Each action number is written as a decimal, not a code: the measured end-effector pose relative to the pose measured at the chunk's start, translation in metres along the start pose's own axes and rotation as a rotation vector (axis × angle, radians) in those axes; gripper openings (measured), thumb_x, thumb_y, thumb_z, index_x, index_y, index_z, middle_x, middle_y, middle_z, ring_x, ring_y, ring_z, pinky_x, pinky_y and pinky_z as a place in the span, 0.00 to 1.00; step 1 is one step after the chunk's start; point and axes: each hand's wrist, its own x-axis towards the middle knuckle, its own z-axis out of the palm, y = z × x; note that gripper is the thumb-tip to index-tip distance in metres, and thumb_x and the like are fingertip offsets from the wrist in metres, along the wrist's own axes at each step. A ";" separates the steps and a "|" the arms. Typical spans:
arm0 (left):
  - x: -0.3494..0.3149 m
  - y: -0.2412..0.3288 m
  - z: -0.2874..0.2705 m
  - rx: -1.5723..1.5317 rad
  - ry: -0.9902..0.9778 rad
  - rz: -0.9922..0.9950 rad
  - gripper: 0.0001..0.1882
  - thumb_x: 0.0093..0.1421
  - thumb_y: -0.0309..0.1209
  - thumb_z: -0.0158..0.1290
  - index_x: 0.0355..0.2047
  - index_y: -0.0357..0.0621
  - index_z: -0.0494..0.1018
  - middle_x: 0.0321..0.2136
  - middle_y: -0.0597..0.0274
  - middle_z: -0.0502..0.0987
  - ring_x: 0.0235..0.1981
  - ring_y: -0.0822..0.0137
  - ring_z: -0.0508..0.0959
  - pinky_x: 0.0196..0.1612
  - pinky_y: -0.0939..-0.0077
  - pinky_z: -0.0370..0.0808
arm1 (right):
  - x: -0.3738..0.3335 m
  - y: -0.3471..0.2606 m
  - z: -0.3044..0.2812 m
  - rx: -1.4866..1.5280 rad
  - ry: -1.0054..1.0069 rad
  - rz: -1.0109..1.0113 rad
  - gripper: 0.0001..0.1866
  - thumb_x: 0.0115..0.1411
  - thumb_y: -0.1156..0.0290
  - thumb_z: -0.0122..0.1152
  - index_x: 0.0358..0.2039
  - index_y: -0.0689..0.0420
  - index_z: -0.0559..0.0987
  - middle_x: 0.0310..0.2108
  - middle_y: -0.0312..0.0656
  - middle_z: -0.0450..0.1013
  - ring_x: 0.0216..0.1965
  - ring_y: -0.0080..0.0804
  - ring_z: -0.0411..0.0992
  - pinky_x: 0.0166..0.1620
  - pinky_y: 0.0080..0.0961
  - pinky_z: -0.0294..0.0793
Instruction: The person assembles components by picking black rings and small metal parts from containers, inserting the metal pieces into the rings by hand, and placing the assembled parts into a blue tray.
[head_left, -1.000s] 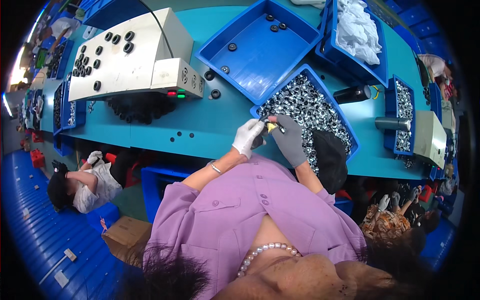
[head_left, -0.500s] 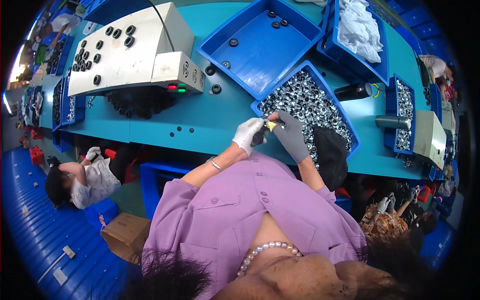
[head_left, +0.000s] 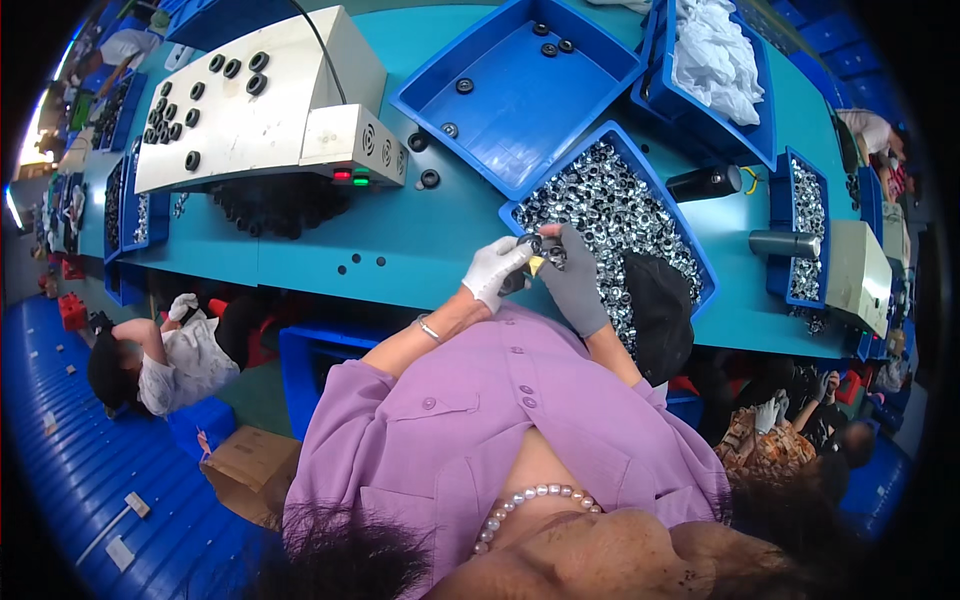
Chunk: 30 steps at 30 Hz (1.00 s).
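My left hand (head_left: pixel 492 274), in a white glove, is closed with its fingertips on a small black ring (head_left: pixel 532 243); more dark rings seem tucked in its palm, partly hidden. Facing it, my right hand (head_left: pixel 578 284) wears a grey glove with some fingertips bare. It pinches a dark ring with a shiny metal part (head_left: pixel 553 256). Both hands meet in front of my chest, at the near corner of a blue bin (head_left: pixel 512 215) full of small metal rings (head_left: pixel 620 205). A bit of yellow shows between the fingers.
A cream machine (head_left: pixel 255 115) with black rings on top stands left, dark rings heaped beneath it. Behind is a blue tray (head_left: pixel 500 100) with a few rings. A black cloth (head_left: pixel 658 315) hangs over the bin's near edge. A dark cylinder (head_left: pixel 705 182) lies right. Co-workers sit both sides.
My right hand has shifted slightly down and turned, so the ring parts between the two hands now show more plainly. My left hand has barely moved.
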 end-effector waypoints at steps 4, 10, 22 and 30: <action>-0.002 0.008 0.007 0.110 -0.002 0.012 0.13 0.63 0.36 0.55 0.39 0.39 0.72 0.29 0.63 0.74 0.24 0.71 0.75 0.29 0.78 0.75 | 0.003 -0.003 -0.007 0.075 -0.132 0.243 0.15 0.48 0.80 0.60 0.39 0.61 0.73 0.34 0.41 0.71 0.34 0.29 0.73 0.40 0.25 0.73; -0.003 0.009 0.006 0.266 0.013 0.104 0.11 0.62 0.32 0.55 0.40 0.36 0.73 0.28 0.63 0.76 0.23 0.73 0.76 0.28 0.79 0.75 | 0.008 -0.001 -0.026 0.337 -0.218 0.412 0.22 0.52 0.77 0.62 0.50 0.61 0.75 0.34 0.32 0.72 0.34 0.18 0.69 0.36 0.17 0.70; -0.006 0.015 0.010 0.370 0.107 0.219 0.11 0.60 0.28 0.57 0.41 0.36 0.75 0.27 0.63 0.78 0.21 0.76 0.75 0.24 0.83 0.71 | 0.005 0.001 -0.014 0.339 -0.195 0.393 0.15 0.57 0.77 0.57 0.45 0.63 0.80 0.36 0.33 0.75 0.36 0.17 0.71 0.40 0.17 0.70; -0.010 0.017 0.005 0.252 0.206 0.185 0.11 0.61 0.29 0.56 0.42 0.37 0.77 0.24 0.65 0.76 0.20 0.76 0.74 0.23 0.81 0.68 | -0.001 -0.019 0.015 0.055 0.034 0.159 0.17 0.52 0.82 0.57 0.44 0.65 0.80 0.29 0.40 0.69 0.28 0.23 0.70 0.31 0.22 0.69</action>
